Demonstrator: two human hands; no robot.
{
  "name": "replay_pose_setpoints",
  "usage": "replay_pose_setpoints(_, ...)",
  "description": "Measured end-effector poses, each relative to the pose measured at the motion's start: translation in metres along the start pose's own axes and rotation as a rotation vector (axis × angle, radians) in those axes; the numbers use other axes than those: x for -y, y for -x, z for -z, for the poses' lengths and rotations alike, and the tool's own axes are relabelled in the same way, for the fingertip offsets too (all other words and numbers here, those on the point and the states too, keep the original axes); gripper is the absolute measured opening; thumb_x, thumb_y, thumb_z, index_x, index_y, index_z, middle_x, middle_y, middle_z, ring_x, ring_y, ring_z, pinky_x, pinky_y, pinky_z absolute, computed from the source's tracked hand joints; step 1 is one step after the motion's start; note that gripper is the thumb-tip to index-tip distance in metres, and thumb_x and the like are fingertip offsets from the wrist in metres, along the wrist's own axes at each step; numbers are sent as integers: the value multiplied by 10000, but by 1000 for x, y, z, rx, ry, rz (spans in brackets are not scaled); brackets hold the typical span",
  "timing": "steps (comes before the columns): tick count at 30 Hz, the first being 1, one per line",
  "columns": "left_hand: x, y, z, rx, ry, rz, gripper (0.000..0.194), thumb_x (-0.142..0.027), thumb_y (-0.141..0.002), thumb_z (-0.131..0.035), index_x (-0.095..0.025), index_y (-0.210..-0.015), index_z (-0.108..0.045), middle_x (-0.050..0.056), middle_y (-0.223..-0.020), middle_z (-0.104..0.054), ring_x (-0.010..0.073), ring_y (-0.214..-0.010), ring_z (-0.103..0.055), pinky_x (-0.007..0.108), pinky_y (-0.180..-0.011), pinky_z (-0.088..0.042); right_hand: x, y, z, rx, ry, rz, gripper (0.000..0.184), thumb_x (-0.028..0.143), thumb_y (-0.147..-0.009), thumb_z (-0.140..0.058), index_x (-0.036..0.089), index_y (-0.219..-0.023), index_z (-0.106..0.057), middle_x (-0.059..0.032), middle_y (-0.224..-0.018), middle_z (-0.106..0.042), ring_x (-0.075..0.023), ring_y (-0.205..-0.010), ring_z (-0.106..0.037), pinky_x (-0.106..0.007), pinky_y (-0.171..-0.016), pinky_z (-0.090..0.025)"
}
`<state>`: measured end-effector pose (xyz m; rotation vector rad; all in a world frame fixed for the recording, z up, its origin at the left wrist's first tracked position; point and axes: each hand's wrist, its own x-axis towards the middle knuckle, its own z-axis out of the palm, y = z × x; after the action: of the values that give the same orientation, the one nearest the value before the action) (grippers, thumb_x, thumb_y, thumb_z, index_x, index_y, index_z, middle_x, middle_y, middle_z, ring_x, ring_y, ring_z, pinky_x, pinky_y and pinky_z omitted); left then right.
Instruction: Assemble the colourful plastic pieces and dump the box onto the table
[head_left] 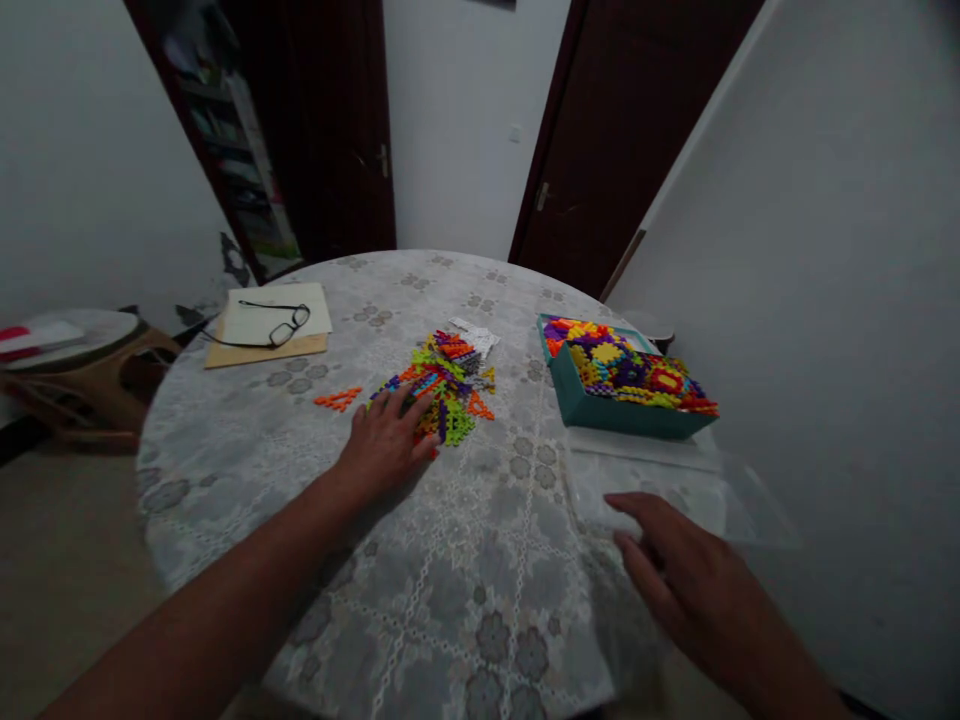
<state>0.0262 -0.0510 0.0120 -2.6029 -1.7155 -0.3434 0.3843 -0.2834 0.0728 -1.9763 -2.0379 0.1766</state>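
Observation:
My left hand (pixel 388 432) lies with fingers spread on the near left side of a pile of colourful plastic building pieces (pixel 454 385). Orange, green, purple, blue and red pieces are heaped there, and a few orange pieces (pixel 337 399) lie apart to the left. My right hand (pixel 675 560) hovers near the table's right edge, thumb and fingers apart, with nothing seen between them. Just beyond it lies a clear plastic cover or bag (pixel 645 480). Behind that stands a teal box (pixel 630 412) full of similar pieces.
The round table (pixel 450 590) has a grey patterned cloth. Black-framed glasses (pixel 283 330) rest on papers (pixel 315 310) at the left. Crumpled white paper (pixel 480 335) sits behind the pile. A wall (pixel 847 300) runs close on the right; a stool (pixel 67 335) stands at the left.

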Motion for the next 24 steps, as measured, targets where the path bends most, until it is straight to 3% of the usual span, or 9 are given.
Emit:
replay_pose_setpoints(1, 0, -1, -1, -1, 9, 9, 652, -572, -1055, -572, -354, -1666, -511, 118, -1786, -398, 445, -1590, -397, 644, -1253, -367, 18, -11, -4, 43, -55, 90, 404, 409, -1116, -472, 272, -1431, -685, -133, -1319, -770, -239, -928, -789, -387, -877, -648)
replay_pose_setpoints(3, 0, -6, -2, -13, 17, 23, 630, -559, -1058, -578, -380, -1659, -518, 103, -1782, -407, 443, -1605, -376, 652, -1268, -342, 53, -39, -20, 120, -83, 272, 375, 322, -1086, -551, 271, -1433, -684, -123, -1405, -737, -281, -1208, -740, -449, -1061, -610)
replay_pose_setpoints(5, 0, -13, -3, -30, 9, 24, 615, -554, -1062, -582, -393, -1653, -523, 99, -1778, -411, 436, -1609, -372, 644, -1272, -337, 83, -71, -43, 214, -68, 394, 352, 241, -1021, -658, 235, -1371, -700, -132, -1438, -710, -309, -1315, -679, -490, -1123, -574)
replay_pose_setpoints(9, 3, -35, -2, -53, -22, 32, 600, -587, -1071, -572, -384, -1635, -540, 120, -1766, -419, 405, -1591, -407, 599, -1262, -359, 120, -119, -93, 170, -50, 447, 256, 255, -1028, -686, 212, -1281, -695, -161, -1531, -632, -348, -1430, -568, -566, -1190, -489)
replay_pose_setpoints(15, 20, -78, -7, -16, -44, 151, 632, -668, -1097, -447, -302, -1596, -581, 175, -1742, -444, 434, -1494, -507, 617, -1168, -458, 125, -130, -140, 18, -156, 463, 403, 291, -1045, -675, 203, -1436, -633, -169, -1615, -569, -351, -1536, -458, -602, -1284, -351)
replay_pose_setpoints(20, 38, -105, -8, 29, -77, 309, 624, -633, -1077, -509, -237, -1550, -608, 216, -1681, -506, 455, -1457, -539, 626, -1138, -494, 119, -128, -146, -28, -225, 457, 408, 269, -1027, -681, 221, -1431, -645, -154, -1597, -591, -346, -1521, -475, -595, -1276, -367)
replay_pose_setpoints(24, 37, -116, -3, -61, -95, 326, 566, -539, -1094, -545, -121, -1465, -638, 282, -1658, -502, 483, -1456, -507, 656, -1141, -471, 120, -131, -144, -18, -244, 444, 394, 278, -1027, -684, 215, -1415, -649, -147, -1574, -601, -339, -1496, -494, -583, -1276, -376)
